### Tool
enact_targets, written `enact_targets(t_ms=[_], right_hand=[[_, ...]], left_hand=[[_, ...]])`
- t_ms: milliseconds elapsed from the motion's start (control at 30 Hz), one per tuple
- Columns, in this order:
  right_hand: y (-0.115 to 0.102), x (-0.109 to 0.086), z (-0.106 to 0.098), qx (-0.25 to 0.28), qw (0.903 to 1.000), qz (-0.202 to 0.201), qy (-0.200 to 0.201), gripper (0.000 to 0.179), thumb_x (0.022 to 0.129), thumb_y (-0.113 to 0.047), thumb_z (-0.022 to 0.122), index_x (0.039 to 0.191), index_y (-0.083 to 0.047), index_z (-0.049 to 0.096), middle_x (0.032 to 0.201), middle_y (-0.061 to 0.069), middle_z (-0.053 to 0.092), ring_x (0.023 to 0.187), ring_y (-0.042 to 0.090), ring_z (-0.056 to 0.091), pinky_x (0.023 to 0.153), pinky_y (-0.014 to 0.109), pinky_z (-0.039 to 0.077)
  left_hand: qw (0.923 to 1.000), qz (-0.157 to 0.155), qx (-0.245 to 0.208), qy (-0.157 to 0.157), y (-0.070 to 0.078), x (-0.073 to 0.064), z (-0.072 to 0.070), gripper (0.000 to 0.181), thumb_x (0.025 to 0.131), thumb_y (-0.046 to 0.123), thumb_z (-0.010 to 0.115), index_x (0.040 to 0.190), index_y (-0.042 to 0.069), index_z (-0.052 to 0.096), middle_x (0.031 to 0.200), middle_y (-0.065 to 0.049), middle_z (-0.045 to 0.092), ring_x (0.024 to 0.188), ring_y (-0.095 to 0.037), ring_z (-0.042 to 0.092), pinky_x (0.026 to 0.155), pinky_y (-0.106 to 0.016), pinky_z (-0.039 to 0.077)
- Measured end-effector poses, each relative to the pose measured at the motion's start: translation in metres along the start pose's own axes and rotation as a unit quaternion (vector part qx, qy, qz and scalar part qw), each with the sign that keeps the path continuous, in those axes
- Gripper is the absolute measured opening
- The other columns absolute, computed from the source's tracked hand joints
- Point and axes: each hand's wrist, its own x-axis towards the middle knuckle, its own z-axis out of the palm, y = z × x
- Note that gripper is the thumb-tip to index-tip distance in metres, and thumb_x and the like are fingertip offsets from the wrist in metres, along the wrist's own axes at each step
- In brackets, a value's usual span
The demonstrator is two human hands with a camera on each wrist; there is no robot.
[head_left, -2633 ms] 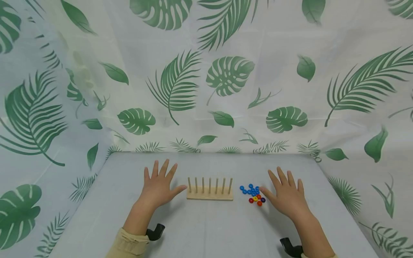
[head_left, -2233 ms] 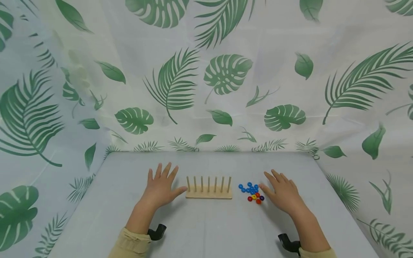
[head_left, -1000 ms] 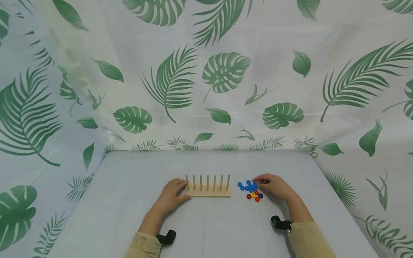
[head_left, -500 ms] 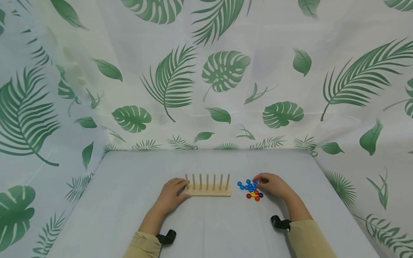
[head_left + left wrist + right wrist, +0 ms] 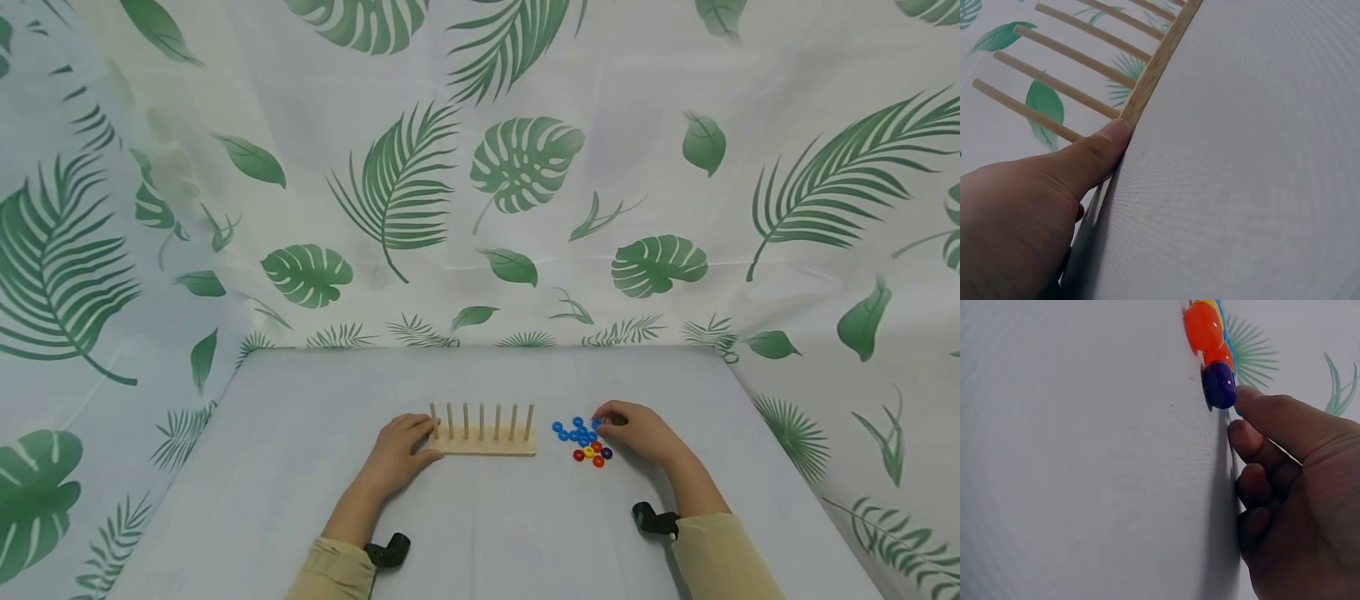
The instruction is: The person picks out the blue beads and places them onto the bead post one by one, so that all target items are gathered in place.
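A wooden peg stand (image 5: 487,447) with several upright pegs in a row sits mid-table. My left hand (image 5: 397,454) grips its left end, thumb on the front edge of the base; the left wrist view shows the thumb (image 5: 1107,142) pressed to the wood, the other fingers mostly hidden. Right of the stand lies a cluster of small ring beads: several blue beads (image 5: 577,435), red and orange ones, a yellow bead (image 5: 588,452) and a dark purple bead (image 5: 1219,384). My right hand (image 5: 633,429) pinches a blue bead (image 5: 596,423) at the cluster's right side, largely hidden in the right wrist view.
A white cloth covers the table (image 5: 480,525). Behind and at the sides hang white curtains (image 5: 420,317) with green leaf prints. Each wrist carries a black camera mount (image 5: 388,551) near its beige sleeve.
Both spread hands have come down: the left moved right onto the stand's end, the right curled in at the beads. Lately the right hand shifted slightly right with a blue bead.
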Motion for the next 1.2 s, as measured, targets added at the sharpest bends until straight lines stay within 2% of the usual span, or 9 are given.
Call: enact_targets(t_ms=[267,467,567,767,967,1200], right_hand=[[-0.008,-0.002,-0.007,-0.021,0.9997,-0.004,0.008,0.017,0.095,-0.027,0.067,0.110,-0.019,0.069,0.095,0.000,0.062,0.089,0.019,0.053,0.077,0.031,0.048],[-0.017,-0.004,-0.014,-0.033,0.9989,-0.013,0.029,0.020,0.095,-0.031,0.068,0.112,-0.021,0.068,0.097,-0.001,0.065,0.092,0.019,0.056,0.080,0.034,0.053],[-0.026,-0.006,-0.020,-0.026,0.9984,-0.032,0.039,0.023,0.095,-0.032,0.067,0.115,-0.020,0.068,0.101,-0.001,0.067,0.095,0.020,0.058,0.084,0.039,0.055],[-0.049,-0.011,-0.029,-0.009,0.9971,-0.062,0.044,0.026,0.096,-0.038,0.065,0.117,-0.023,0.066,0.104,-0.003,0.070,0.096,0.018,0.062,0.085,0.039,0.058],[-0.070,-0.015,-0.032,0.000,0.9949,-0.092,0.043,0.024,0.096,-0.035,0.066,0.117,-0.022,0.066,0.102,-0.003,0.071,0.096,0.018,0.065,0.087,0.042,0.059],[-0.085,-0.014,-0.030,0.026,0.9939,-0.101,0.036,0.025,0.096,-0.033,0.067,0.118,-0.021,0.067,0.102,-0.004,0.070,0.095,0.016,0.064,0.087,0.039,0.059]], left_hand=[[0.9999,-0.006,-0.006,-0.009,-0.001,0.001,0.000,0.060,0.087,0.043,0.072,0.137,0.013,0.060,0.137,-0.005,0.060,0.132,-0.031,0.050,0.115,-0.051,0.037],[0.9998,-0.007,-0.015,-0.007,-0.002,0.001,0.000,0.060,0.086,0.042,0.073,0.137,0.013,0.060,0.137,-0.005,0.060,0.132,-0.030,0.050,0.115,-0.050,0.037],[0.9998,-0.011,-0.016,-0.009,-0.001,0.000,0.000,0.060,0.086,0.042,0.074,0.137,0.013,0.060,0.137,-0.004,0.060,0.132,-0.030,0.050,0.115,-0.050,0.038],[0.9996,-0.017,-0.021,-0.012,0.000,0.001,-0.002,0.059,0.087,0.041,0.073,0.137,0.012,0.060,0.137,-0.005,0.060,0.133,-0.031,0.050,0.115,-0.050,0.038],[0.9996,-0.020,-0.019,-0.011,0.002,0.002,-0.002,0.059,0.087,0.041,0.074,0.136,0.012,0.061,0.136,-0.005,0.060,0.132,-0.031,0.050,0.114,-0.050,0.039],[0.9994,-0.029,-0.012,-0.013,0.002,0.002,-0.002,0.060,0.087,0.043,0.073,0.137,0.013,0.060,0.138,-0.005,0.060,0.133,-0.032,0.048,0.114,-0.050,0.039]])
